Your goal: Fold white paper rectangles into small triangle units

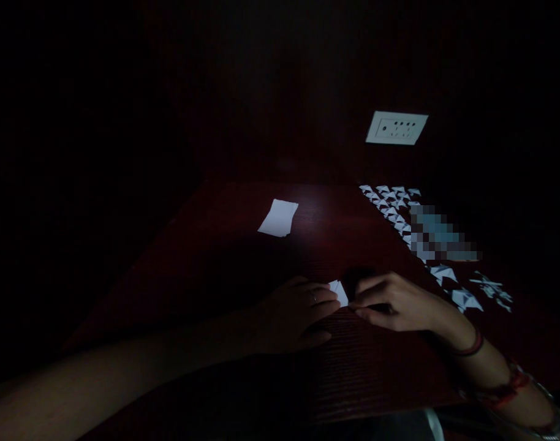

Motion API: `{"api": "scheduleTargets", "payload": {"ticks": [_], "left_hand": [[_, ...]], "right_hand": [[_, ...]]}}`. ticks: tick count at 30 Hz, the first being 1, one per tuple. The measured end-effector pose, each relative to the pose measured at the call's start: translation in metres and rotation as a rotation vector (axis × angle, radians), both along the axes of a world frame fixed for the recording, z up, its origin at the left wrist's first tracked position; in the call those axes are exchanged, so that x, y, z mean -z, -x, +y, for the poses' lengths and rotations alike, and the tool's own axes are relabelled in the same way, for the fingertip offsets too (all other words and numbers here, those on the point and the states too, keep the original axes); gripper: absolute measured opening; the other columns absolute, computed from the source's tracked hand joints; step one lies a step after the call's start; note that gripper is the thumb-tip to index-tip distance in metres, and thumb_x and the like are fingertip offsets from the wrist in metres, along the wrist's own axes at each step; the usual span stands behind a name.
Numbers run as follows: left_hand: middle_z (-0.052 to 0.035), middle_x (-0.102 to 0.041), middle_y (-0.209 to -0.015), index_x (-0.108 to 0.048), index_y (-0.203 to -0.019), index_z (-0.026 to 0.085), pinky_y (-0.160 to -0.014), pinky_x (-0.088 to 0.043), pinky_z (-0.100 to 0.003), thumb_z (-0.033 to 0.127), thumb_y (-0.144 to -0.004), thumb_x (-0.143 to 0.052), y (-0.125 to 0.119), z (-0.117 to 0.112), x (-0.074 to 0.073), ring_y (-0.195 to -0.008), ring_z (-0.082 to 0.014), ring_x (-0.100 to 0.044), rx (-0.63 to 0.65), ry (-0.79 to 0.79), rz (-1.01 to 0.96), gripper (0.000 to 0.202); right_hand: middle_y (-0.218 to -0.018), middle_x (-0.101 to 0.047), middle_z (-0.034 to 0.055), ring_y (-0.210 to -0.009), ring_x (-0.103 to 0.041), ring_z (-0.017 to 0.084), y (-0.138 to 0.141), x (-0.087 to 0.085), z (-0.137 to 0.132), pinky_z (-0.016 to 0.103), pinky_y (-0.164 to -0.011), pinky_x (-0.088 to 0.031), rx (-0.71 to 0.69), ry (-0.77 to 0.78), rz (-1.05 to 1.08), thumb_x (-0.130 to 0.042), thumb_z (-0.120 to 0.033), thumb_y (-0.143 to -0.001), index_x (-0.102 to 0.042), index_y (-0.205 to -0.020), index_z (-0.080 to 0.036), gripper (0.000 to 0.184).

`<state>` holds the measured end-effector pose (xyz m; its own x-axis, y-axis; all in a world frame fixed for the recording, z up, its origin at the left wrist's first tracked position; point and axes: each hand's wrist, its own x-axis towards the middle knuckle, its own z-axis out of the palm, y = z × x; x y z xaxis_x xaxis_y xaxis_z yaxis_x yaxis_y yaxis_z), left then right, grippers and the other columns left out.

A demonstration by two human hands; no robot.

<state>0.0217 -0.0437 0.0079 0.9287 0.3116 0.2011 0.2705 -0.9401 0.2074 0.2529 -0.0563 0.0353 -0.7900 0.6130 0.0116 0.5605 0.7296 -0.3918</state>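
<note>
A small folded piece of white paper lies on the dark red table in front of me, with crease lines on its face. My left hand rests with fingers stretched out, the fingertips flat on the paper's left part; one finger wears a ring. From the right, my right hand pinches the paper's right corner between thumb and fingers. Bracelets circle the right wrist and forearm. The part of the paper beneath the left fingers is hidden.
A stack of white paper sheets lies farther back on the table. Several folded paper pieces stand in rows at right, near a blurred-out item and thin paper scraps. A socket plate is on the back wall.
</note>
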Motion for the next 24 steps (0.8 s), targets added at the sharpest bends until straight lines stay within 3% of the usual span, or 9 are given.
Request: {"api": "scheduleTargets", "payload": {"ticks": [4, 7, 13, 18, 24], "left_hand": [[-0.0045, -0.044, -0.121, -0.035, -0.120, 0.020, -0.092, -0.022, -0.037, 0.038, -0.084, -0.040, 0.001, 0.000, 0.001, -0.113, -0.0205, -0.035, -0.002, -0.016, -0.003, 0.040], [-0.0038, -0.044, -0.121, -0.036, -0.119, 0.020, -0.092, -0.022, -0.037, 0.037, -0.085, -0.039, 0.001, 0.000, 0.001, -0.113, -0.0201, -0.035, -0.002, -0.013, 0.010, 0.038], [-0.0047, -0.042, -0.122, -0.037, -0.118, 0.020, -0.093, -0.021, -0.037, 0.036, -0.085, -0.038, 0.001, 0.001, 0.001, -0.114, -0.0196, -0.033, 0.017, -0.006, 0.040, 0.036], [-0.0075, -0.041, -0.121, -0.039, -0.116, 0.018, -0.093, -0.023, -0.039, 0.036, -0.084, -0.040, 0.001, 0.002, 0.004, -0.110, -0.0220, -0.036, 0.005, -0.016, 0.033, 0.037], [-0.0104, -0.039, -0.119, -0.040, -0.117, 0.016, -0.091, -0.027, -0.039, 0.037, -0.082, -0.043, 0.001, 0.002, 0.003, -0.103, -0.0227, -0.041, -0.013, -0.045, 0.038, 0.040]], "right_hand": [[-0.065, -0.052, 0.0008, -0.059, -0.047, 0.008, -0.002, -0.002, -0.001, 0.020, -0.058, -0.035, -0.028, 0.013, 0.025, -0.044, -0.023, -0.082, -0.060, -0.066, -0.013, 0.024], [-0.064, -0.051, 0.0006, -0.056, -0.046, 0.008, -0.006, -0.002, 0.000, 0.020, -0.055, -0.035, 0.029, -0.006, 0.045, -0.043, -0.024, -0.082, -0.059, -0.064, -0.013, 0.026], [-0.080, -0.055, 0.0041, -0.069, -0.052, 0.011, -0.009, 0.003, 0.006, 0.022, -0.064, -0.040, 0.189, -0.107, 0.100, -0.041, -0.024, -0.083, -0.062, -0.089, -0.016, 0.023], [-0.094, -0.053, 0.0053, -0.082, -0.052, 0.014, -0.004, 0.013, 0.011, 0.026, -0.074, -0.042, 0.243, -0.138, 0.087, -0.043, -0.023, -0.082, -0.052, -0.111, -0.020, 0.030], [-0.094, -0.052, 0.0044, -0.084, -0.051, 0.014, 0.003, 0.014, 0.011, 0.027, -0.077, -0.042, 0.198, -0.073, 0.144, -0.048, -0.023, -0.080, -0.055, -0.105, -0.021, 0.027]]}}
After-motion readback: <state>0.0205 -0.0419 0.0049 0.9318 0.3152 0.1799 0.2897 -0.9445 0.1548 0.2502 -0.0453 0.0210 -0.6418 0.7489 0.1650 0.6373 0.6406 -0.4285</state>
